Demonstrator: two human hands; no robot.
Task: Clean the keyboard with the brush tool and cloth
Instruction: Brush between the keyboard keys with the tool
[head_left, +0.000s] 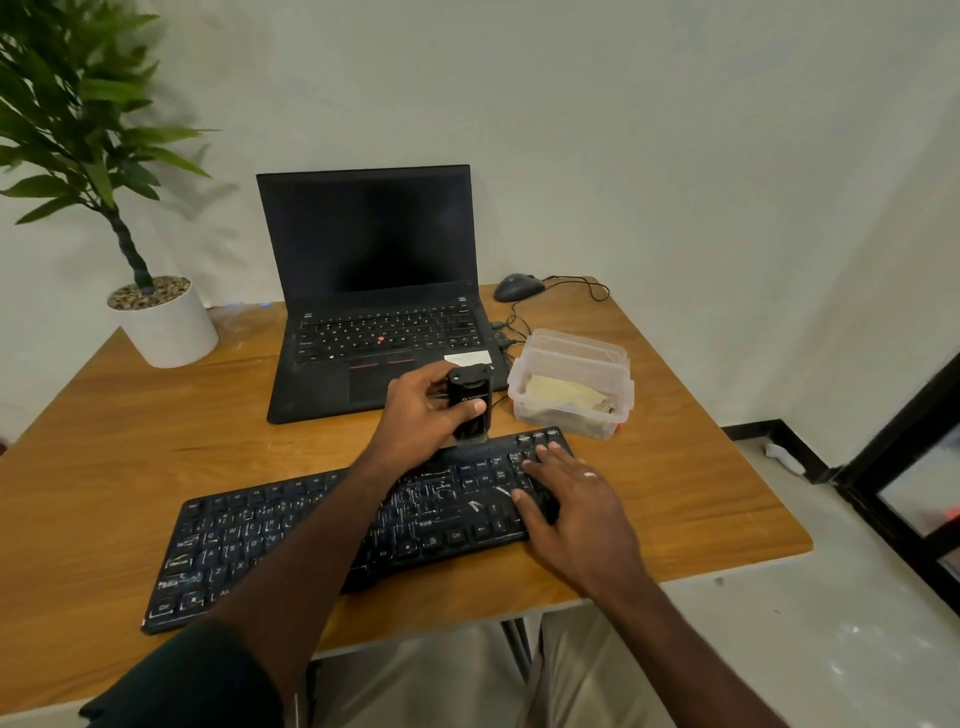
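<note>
A black keyboard lies at an angle on the wooden table, its keys streaked with pale dust. My left hand grips a black brush tool held upright, its lower end touching the keyboard's far edge near the right side. My right hand rests flat on the keyboard's right end, fingers spread over the keys. A folded pale cloth sits inside a clear plastic box just behind the keyboard's right end.
An open black laptop stands behind the keyboard. A wired black mouse and its cables lie at the back right. A potted plant in a white pot occupies the back left corner. The table edge drops off at the right.
</note>
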